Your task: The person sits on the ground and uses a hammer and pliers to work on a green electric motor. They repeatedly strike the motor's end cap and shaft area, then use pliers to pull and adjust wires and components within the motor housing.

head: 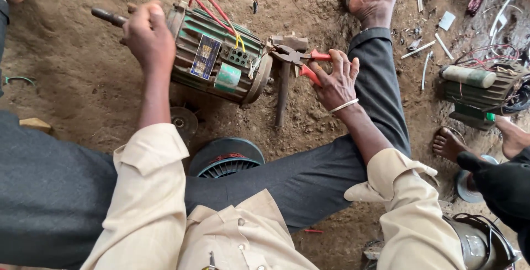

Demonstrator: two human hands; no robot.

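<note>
From the head camera, I am seeing my left hand [148, 37] closing over the far end of the green motor [218, 54] in the upper centre of the frame, hiding that end. My right hand [335, 79] is squeezing the red-handled pliers [301, 59] at the motor's other end; what the jaws are biting is too small to tell. A hammer [284, 82] is lying below them.

A dark round fan cover with ribbed vents [226, 159] lies on the sandy dirt ground [72, 77]. A second green finned motor carrying a pale cylinder [477, 90] sits at right, near tangled red wires [486, 52]. A hammer with a wooden handle [284, 82] and 1 small wooden block [36, 123] rest in the dirt.
</note>
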